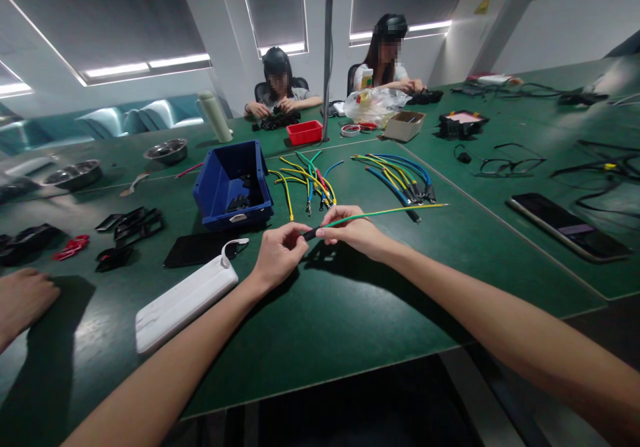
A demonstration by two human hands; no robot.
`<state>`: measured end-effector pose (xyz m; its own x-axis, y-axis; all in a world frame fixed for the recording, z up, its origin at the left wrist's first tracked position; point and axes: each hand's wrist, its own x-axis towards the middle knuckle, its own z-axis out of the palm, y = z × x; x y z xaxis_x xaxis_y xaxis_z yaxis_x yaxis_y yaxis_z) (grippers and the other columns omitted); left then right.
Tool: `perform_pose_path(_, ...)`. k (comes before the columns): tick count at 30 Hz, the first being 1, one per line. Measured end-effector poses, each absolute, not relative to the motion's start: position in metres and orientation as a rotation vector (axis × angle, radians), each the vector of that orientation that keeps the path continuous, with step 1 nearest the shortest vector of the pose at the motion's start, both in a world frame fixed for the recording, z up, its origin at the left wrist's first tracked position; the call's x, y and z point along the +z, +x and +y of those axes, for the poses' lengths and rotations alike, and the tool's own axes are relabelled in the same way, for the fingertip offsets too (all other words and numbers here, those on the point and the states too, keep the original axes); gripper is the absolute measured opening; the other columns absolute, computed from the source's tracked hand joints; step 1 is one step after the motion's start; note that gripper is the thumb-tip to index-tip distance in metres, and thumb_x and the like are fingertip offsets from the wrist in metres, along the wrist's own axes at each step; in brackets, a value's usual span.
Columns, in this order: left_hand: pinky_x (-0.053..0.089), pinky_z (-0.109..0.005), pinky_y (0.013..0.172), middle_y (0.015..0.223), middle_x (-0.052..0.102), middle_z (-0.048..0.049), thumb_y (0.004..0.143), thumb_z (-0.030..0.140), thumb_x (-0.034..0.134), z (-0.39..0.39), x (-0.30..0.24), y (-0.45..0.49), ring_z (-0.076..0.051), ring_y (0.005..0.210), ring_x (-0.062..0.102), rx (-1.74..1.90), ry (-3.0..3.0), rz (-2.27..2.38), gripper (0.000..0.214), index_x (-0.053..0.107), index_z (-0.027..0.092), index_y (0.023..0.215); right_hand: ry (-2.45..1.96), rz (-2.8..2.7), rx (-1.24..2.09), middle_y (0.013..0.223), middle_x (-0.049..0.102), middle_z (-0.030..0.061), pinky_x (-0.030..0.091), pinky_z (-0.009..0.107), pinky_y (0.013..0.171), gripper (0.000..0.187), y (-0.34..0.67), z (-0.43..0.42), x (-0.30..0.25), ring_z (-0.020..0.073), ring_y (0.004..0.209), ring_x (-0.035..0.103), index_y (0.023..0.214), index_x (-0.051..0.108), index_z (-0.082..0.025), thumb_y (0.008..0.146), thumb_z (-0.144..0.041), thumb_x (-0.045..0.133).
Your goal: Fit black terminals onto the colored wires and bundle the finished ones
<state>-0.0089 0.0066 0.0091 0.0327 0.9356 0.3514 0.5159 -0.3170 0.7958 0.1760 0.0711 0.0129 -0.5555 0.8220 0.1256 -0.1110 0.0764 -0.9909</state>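
Note:
Between my two hands, above the green table, is a yellow-green wire (385,212) with a black sleeve (311,234) at its left end. My left hand (280,252) pinches the black sleeve between thumb and fingers. With thumb and fingers closed, my right hand (353,232) grips the wire just beside the sleeve; the wire's bare metal tip points to the right. Beyond my hands lie a loose bunch of coloured wires (310,179) and, to its right, a second bunch of wires with black sleeves (400,177).
A blue bin (233,183) holding small black pieces stands left of the wires. Nearer lie a white power bank (185,307) and a black phone (195,250). Another phone (567,227) rests at right. Someone else's hand (27,303) is at the left edge; two people sit across the table (450,313).

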Motion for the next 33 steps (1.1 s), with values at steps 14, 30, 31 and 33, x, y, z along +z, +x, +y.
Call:
perform_pose_path(14, 0.032, -0.021, 0.049, 0.058, 0.055, 0.0025, 0.080, 0.021, 0.052, 0.0072, 0.0099, -0.0088, -0.008, 0.049, 0.042, 1.149, 1.920, 1.471, 0.019, 0.068, 0.014, 0.087, -0.766, -1.670, 1.561, 0.061, 0.064, 0.0012, 0.047, 0.024, 0.054, 0.029, 0.1765, 0.0685, 0.0175, 0.0111, 0.054, 0.059, 0.081, 0.071, -0.013, 0.067, -0.037, 0.078)
perform_pose_path(30, 0.034, -0.022, 0.053, 0.059, 0.058, 0.0021, 0.082, 0.022, 0.050, 0.0086, 0.0113, -0.0080, -0.010, 0.051, 0.047, 1.101, 1.968, 1.507, 0.018, 0.066, 0.015, 0.079, -0.788, -1.721, 1.502, 0.061, 0.065, 0.0025, 0.048, 0.024, 0.054, 0.029, 0.1772, 0.0710, 0.0186, 0.0125, 0.055, 0.060, 0.081, 0.072, -0.013, 0.067, -0.038, 0.078)
perform_pose_path(31, 0.034, -0.022, 0.053, 0.059, 0.058, 0.0022, 0.082, 0.021, 0.050, 0.0087, 0.0114, -0.0079, -0.010, 0.051, 0.046, 1.100, 1.968, 1.513, 0.018, 0.065, 0.015, 0.078, -0.793, -1.722, 1.503, 0.061, 0.065, 0.0026, 0.048, 0.024, 0.054, 0.029, 0.1772, 0.0710, 0.0186, 0.0127, 0.055, 0.060, 0.081, 0.072, -0.013, 0.067, -0.038, 0.078)
perform_pose_path(33, 0.033, -0.022, 0.053, 0.057, 0.056, 0.0026, 0.082, 0.021, 0.050, 0.0091, 0.0116, -0.0081, -0.009, 0.051, 0.045, 1.089, 1.971, 1.520, 0.018, 0.064, 0.015, 0.074, -0.800, -1.723, 1.501, 0.062, 0.066, 0.0028, 0.048, 0.024, 0.054, 0.029, 0.1774, 0.0711, 0.0187, 0.0129, 0.055, 0.061, 0.081, 0.072, -0.013, 0.067, -0.038, 0.078)
